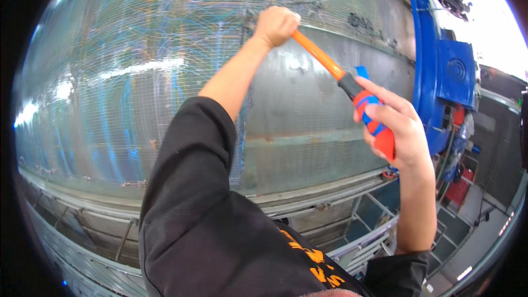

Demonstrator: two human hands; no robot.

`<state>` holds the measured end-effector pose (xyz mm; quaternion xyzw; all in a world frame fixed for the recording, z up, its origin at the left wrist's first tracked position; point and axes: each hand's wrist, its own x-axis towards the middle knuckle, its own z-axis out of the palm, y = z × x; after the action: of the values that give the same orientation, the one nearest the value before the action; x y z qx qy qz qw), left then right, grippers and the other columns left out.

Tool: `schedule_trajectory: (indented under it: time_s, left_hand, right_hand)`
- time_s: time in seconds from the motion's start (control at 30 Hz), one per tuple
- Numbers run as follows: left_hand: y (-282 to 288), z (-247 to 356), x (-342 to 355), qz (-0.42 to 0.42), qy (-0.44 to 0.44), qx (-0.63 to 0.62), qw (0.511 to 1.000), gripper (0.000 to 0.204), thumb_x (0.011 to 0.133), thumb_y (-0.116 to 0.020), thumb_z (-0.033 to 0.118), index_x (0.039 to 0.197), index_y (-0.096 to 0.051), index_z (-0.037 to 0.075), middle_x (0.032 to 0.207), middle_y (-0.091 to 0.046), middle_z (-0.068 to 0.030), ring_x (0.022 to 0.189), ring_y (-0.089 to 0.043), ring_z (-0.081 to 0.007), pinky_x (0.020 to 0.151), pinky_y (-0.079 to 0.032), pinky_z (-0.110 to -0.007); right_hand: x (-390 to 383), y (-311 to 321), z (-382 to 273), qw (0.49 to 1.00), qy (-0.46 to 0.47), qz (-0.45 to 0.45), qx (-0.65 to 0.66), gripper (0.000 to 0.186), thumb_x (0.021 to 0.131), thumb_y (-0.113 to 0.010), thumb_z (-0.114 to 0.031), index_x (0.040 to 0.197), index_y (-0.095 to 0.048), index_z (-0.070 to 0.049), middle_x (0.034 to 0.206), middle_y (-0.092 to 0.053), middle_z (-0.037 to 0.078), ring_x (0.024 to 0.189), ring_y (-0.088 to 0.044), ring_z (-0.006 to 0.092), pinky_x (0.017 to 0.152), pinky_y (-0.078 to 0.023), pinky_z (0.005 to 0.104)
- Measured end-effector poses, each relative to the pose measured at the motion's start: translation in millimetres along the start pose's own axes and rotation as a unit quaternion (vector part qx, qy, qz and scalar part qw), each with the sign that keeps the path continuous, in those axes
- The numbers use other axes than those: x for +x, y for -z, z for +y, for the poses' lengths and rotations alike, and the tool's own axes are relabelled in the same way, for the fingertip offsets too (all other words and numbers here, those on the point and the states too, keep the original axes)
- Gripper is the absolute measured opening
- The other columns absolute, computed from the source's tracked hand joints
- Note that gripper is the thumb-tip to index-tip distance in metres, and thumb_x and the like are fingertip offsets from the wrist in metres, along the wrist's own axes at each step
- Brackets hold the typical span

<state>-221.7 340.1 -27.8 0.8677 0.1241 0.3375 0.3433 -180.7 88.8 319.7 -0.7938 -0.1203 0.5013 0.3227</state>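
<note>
A long-handled tool with an orange shaft, a black collar and a red-and-blue grip runs slantwise between my hands over the large work surface. My left hand is closed in a fist at its far end, which the hand covers. Round the red-and-blue grip wraps my right hand, its forefinger lying along the upper side. Below the tool lies a smooth grey panel with a wet-looking shine. A ridged, streaked sheet in blue and orange tints spreads to the left. The tool's working end cannot be made out.
Dark grimy patches mark the far part of the surface. A blue metal frame with a blue box borders its right side. Metal rails run along the near edge. Farther right stands a red object on the floor.
</note>
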Motion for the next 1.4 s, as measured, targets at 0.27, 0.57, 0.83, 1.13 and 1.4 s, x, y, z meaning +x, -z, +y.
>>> schedule_trajectory:
  time_s: [0.27,0.57,0.83,1.13,1.4]
  left_hand:
    - [-22,5,1,-0.017,0.088,-0.011,0.996,0.041,0.092,-0.051,0.038,0.069,-0.067,0.009,0.072,-0.068,-0.0149,0.072,-0.068,-0.0381,0.067,-0.050,-0.049]
    - [-55,165,-80,-0.163,0.052,-0.114,0.979,0.044,0.102,-0.051,0.036,0.071,-0.070,0.011,0.077,-0.071,-0.0103,0.081,-0.066,-0.0370,0.079,-0.048,-0.051]
    - [-71,236,-144,-0.163,0.038,-0.208,0.964,0.042,0.095,-0.057,0.034,0.059,-0.062,0.013,0.059,-0.060,-0.0069,0.061,-0.060,-0.0326,0.065,-0.047,-0.046]
    - [-111,59,24,-0.125,0.002,0.003,0.992,0.033,0.091,-0.053,0.035,0.075,-0.070,0.012,0.080,-0.072,-0.0122,0.080,-0.070,-0.0369,0.068,-0.054,-0.047]
    - [-130,207,-60,-0.133,0.031,-0.136,0.981,0.043,0.101,-0.056,0.035,0.066,-0.070,0.012,0.072,-0.071,-0.0103,0.071,-0.067,-0.0349,0.069,-0.049,-0.049]
  right_hand:
    - [7,-2,-16,0.996,-0.005,-0.047,0.081,0.062,0.095,-0.065,-0.014,0.154,-0.052,0.003,0.097,-0.070,0.012,0.059,-0.059,0.0117,0.058,-0.050,0.0269]
    - [-119,50,94,0.994,-0.082,0.057,0.050,0.066,0.093,-0.074,-0.024,0.150,-0.055,0.003,0.105,-0.072,0.020,0.058,-0.066,0.0194,0.044,-0.050,0.0289]
    - [-197,26,166,0.981,-0.082,0.155,-0.083,0.043,0.091,-0.075,-0.003,0.133,-0.070,0.001,0.090,-0.069,0.004,0.063,-0.060,0.0062,0.056,-0.046,0.0240]
    - [-29,23,57,0.940,0.132,0.171,-0.266,0.029,0.097,-0.071,-0.016,0.118,-0.072,0.003,0.076,-0.065,0.004,0.060,-0.056,0.0101,0.055,-0.045,0.0296]
    - [-129,100,131,0.971,0.025,0.182,-0.155,0.037,0.096,-0.073,-0.023,0.122,-0.075,0.003,0.085,-0.069,0.003,0.066,-0.058,0.0075,0.058,-0.045,0.0259]
